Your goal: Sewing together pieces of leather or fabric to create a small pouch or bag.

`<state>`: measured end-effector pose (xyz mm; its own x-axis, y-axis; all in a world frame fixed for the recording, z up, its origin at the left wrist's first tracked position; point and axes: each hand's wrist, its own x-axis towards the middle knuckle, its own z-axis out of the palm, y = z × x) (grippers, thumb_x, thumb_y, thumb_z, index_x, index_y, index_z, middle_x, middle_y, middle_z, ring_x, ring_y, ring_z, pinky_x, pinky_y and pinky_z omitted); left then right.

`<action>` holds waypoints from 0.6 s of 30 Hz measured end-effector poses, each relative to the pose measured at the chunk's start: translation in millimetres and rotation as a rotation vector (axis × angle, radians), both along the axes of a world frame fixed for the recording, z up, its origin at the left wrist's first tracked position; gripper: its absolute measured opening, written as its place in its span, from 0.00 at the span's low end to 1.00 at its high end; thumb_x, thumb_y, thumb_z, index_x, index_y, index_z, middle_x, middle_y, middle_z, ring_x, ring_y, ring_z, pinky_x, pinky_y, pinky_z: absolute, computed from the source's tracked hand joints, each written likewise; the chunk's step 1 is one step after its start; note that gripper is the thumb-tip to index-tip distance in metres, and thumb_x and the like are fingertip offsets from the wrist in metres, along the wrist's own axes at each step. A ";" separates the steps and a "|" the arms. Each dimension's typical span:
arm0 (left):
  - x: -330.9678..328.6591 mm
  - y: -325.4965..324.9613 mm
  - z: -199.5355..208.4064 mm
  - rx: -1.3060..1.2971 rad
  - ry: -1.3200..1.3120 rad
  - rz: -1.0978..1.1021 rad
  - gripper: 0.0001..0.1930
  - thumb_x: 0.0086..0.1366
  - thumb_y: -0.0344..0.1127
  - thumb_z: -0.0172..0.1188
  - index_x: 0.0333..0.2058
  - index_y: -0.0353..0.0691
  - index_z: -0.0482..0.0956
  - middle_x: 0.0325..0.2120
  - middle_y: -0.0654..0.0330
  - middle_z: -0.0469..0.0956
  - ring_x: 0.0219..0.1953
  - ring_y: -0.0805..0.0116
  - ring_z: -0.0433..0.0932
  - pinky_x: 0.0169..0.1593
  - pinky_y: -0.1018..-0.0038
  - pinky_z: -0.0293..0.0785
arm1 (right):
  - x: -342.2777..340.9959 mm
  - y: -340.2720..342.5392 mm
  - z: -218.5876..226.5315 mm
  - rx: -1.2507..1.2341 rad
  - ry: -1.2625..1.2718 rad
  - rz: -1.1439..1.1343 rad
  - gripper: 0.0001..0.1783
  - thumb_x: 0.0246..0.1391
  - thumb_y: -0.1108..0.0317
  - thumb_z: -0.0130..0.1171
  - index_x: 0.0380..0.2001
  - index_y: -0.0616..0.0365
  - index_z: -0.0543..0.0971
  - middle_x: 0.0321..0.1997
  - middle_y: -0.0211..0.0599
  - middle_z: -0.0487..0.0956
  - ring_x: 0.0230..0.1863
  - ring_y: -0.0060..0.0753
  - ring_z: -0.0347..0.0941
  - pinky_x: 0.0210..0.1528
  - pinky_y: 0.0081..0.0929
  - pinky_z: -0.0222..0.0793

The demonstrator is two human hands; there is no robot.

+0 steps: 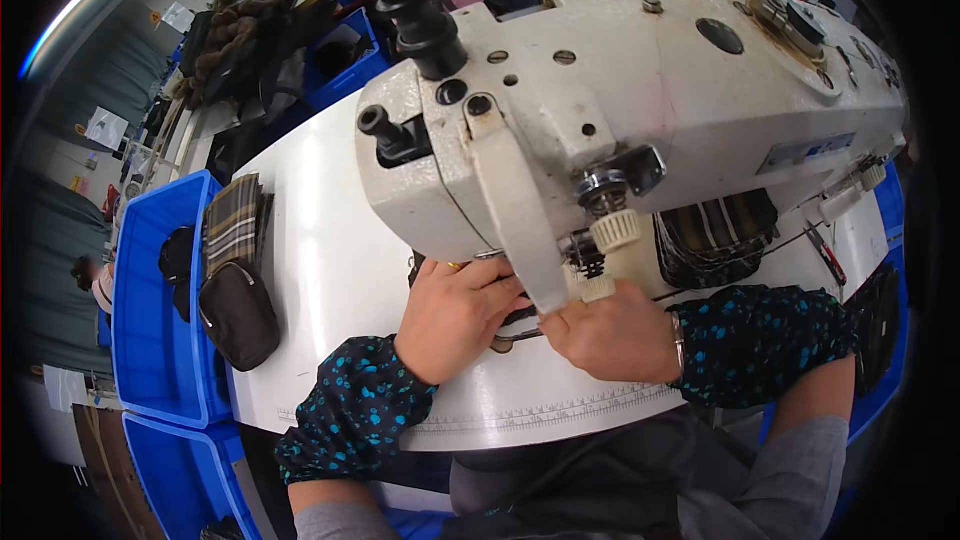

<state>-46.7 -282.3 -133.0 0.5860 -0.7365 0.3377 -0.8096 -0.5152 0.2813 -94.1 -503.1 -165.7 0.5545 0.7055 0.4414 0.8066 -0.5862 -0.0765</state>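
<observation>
The dark piece (518,317) is under the sewing machine (660,90), between your left hand (450,320) and right hand (618,334), nearer the left. Your fingers bend; I can't tell if they grip it or which way it's long.

from far off, i look through one head-worn fisheye, the left of a pair, facing down and forward over the white table (312,210). the left hand (450,315) and right hand (618,338) sit near, mid-view; the sewing machine (670,90) looms close, upper right; the far curtain (62,230) bends toward a dark round rim.
</observation>
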 end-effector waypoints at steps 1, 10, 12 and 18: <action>3.6 1.1 -4.0 -0.014 -0.001 0.006 0.11 0.55 0.32 0.71 0.38 0.42 0.85 0.35 0.59 0.81 0.36 0.57 0.81 0.39 0.63 0.74 | 0.9 0.3 -2.4 -0.024 -0.041 -0.023 0.05 0.43 0.70 0.58 0.20 0.57 0.72 0.17 0.32 0.74 0.17 0.33 0.75 0.19 0.32 0.70; 20.3 5.3 -15.8 -0.051 0.151 0.141 0.11 0.55 0.33 0.71 0.38 0.39 0.87 0.36 0.52 0.84 0.39 0.46 0.81 0.45 0.58 0.77 | 26.1 4.3 -37.9 0.088 -0.078 -0.013 0.05 0.42 0.70 0.59 0.25 0.58 0.77 0.17 0.34 0.74 0.18 0.37 0.75 0.20 0.36 0.70; 25.0 8.3 -13.2 -0.053 0.205 0.134 0.12 0.56 0.33 0.71 0.40 0.39 0.86 0.38 0.50 0.83 0.41 0.45 0.81 0.47 0.59 0.77 | 20.3 -4.1 -28.2 0.051 -0.039 -0.003 0.04 0.42 0.70 0.59 0.25 0.57 0.77 0.18 0.35 0.74 0.19 0.38 0.75 0.21 0.36 0.70; 35.7 15.4 -13.1 -0.119 0.448 0.159 0.21 0.57 0.33 0.72 0.49 0.38 0.82 0.46 0.48 0.81 0.48 0.46 0.79 0.51 0.61 0.76 | 20.7 -5.7 -19.9 -0.017 -0.009 0.040 0.05 0.42 0.70 0.59 0.25 0.55 0.78 0.18 0.36 0.74 0.20 0.38 0.75 0.21 0.36 0.70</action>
<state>-11.0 -266.8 -146.1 0.7948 -0.5981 0.1027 -0.5095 -0.5657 0.6484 -73.3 -508.7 -185.6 0.5218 0.7343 0.4342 0.8300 -0.5545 -0.0597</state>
